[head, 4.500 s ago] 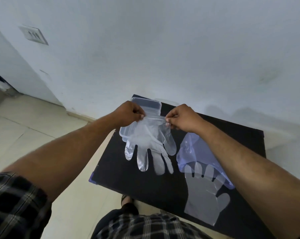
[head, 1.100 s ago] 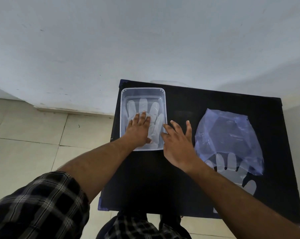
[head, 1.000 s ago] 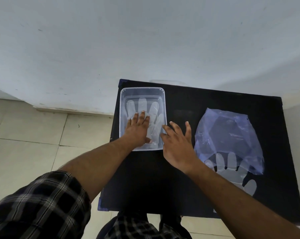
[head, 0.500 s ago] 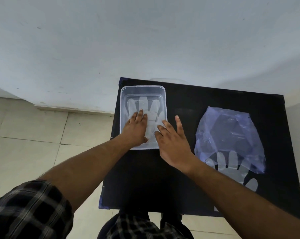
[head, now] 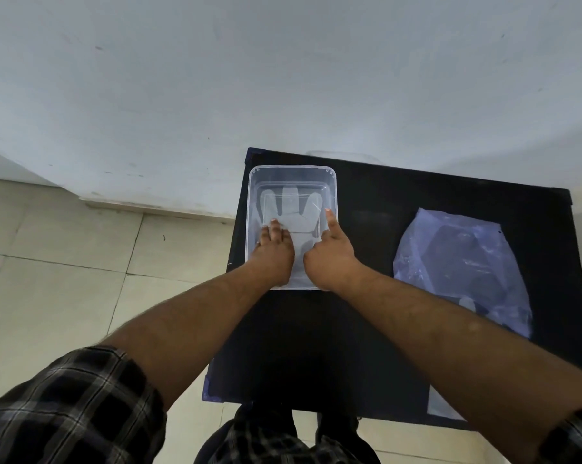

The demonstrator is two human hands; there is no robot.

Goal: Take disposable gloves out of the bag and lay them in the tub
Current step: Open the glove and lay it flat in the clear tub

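Both hands are down in the clear tub [head: 254, 182] at the far left corner of the black table [head: 376, 209]. The left hand [head: 273, 253] lies flat with fingers together, pressing the glove [head: 291, 204] onto the tub floor; nothing is pinched. The right hand [head: 329, 254] rests just beside it against the tub's right wall, fingers loose and one stretched forward, apparently touching the glove's edge, though the clear plastic makes that hard to tell. The glove's fingers spread out beyond both hands. Well to the right of the right hand lies the bluish bag [head: 460, 262], flat on the table.
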